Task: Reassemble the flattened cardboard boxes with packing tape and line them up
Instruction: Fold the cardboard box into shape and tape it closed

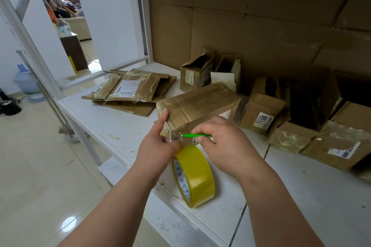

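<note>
The left hand (158,142) has its forefinger stretched up along the near corner of a closed cardboard box (198,106), the fingertip touching the box's top edge. Its other fingers are curled down around the top of a yellow roll of packing tape (193,175) and pinch the clear strip that runs from the roll up onto the box's corner. The right hand (222,142) is closed round a slim green cutter (197,135), thumb and fingers gripping it so that its tip points left and meets the stretched strip just beside the left hand's fingers. Whether the tip has gone through the tape I cannot tell.

The roll stands on edge on the white shelf (124,126), tilted a little, directly below both hands and just in front of the box. The box sits at an angle on the shelf, its top flaps shut and shiny with old tape.

To the left, well apart from the hands, lies a stack of flattened boxes (128,90) with a white label on top. Behind the held box stand two small open boxes (210,72). To the right is a cluster of more boxes, one marked 7108 (263,114), and others (329,144) packed close against each other. Brown cardboard sheets (251,22) line the back of the shelf.
</note>
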Available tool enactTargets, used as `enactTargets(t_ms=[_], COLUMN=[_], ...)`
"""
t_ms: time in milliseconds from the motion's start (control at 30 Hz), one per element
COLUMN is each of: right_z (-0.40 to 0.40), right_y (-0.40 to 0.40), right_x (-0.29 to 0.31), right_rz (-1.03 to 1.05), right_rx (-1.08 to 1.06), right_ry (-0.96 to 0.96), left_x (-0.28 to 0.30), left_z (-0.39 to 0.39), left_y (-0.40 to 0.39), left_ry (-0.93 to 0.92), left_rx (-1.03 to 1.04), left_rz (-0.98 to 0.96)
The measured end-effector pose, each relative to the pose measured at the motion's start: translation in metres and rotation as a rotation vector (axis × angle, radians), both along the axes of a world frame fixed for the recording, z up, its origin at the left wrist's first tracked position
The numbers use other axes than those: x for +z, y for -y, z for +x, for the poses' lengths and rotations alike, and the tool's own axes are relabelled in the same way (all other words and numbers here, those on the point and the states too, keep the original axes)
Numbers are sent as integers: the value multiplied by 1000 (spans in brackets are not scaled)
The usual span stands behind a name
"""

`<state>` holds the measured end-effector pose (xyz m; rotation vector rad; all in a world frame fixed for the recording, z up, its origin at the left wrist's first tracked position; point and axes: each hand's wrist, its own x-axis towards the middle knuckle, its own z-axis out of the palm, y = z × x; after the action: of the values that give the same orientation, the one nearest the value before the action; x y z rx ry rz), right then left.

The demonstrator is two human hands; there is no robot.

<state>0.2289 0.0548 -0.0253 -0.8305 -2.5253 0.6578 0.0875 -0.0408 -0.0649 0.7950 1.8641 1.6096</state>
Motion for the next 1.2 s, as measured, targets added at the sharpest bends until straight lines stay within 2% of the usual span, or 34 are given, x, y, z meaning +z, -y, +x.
enactTargets(t_ms=[400,633,733,833,900,1000,1067,1100,1200], right_z=[-16,1,10,17,20,21,15,11,-6], right_y=[1,-19,-28,-34,-34,-29,-24,-21,-7], right_x=[0,-13,-25,-43,-54,-65,-64,-60,-45], right_rz=[132,68,-25,-118,-146,-32,-22,-110,-643], right_rx=[-4,-107,-186,-281,-333,-399,-443,-437,-332], right_ry=[75,110,138,215,341,509,385,244,-205], left_x=[2,5,5,5,7,9,7,7,5], left_z=[-1,-3,-3,-3,-2,-2,-4,-4,-6], left_y=[-1,1,0,0,0,0,0,-1,-1], left_ry=[-24,0,3,7,5,5,12,12,5], left_rx=[-15,-31,-29,-37,-41,-47,-45,-44,-52], left_rz=[-21,-35,-39,-41,-47,-55,-58,-59,-48])
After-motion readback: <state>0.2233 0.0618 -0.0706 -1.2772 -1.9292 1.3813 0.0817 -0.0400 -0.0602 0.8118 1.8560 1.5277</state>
